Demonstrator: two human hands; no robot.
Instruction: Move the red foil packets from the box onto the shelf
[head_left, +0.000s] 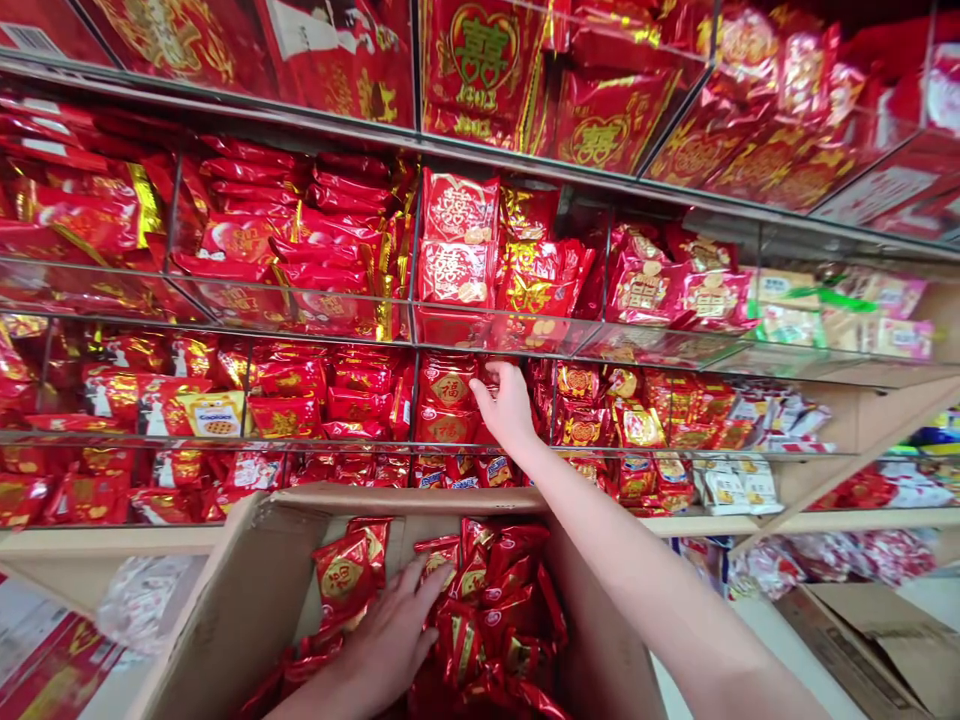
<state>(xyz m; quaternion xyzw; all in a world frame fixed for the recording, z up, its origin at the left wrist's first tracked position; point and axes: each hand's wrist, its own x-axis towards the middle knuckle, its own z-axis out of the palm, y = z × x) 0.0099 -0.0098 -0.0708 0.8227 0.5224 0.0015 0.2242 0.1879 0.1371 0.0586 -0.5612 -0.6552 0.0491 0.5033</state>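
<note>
An open cardboard box [232, 600] stands in front of the shelves, with many red and gold packets [517, 600] inside. My left hand [394, 625] is down in the box, fingers spread over the packets, palm downward; nothing is gripped in it. Higher up, my right hand [506, 405] reaches into a shelf compartment beside red packets with a gold diamond [451, 390]. Its thumb points up and apart from the bent fingers, whose tips are partly hidden among the packets. Whether they hold one is not visible.
Shelves with clear dividers and a front lip [495, 325] hold rows of red packets above and to both sides. Another cardboard box [862, 640] lies at the lower right. A clear bag [146, 600] is at the lower left.
</note>
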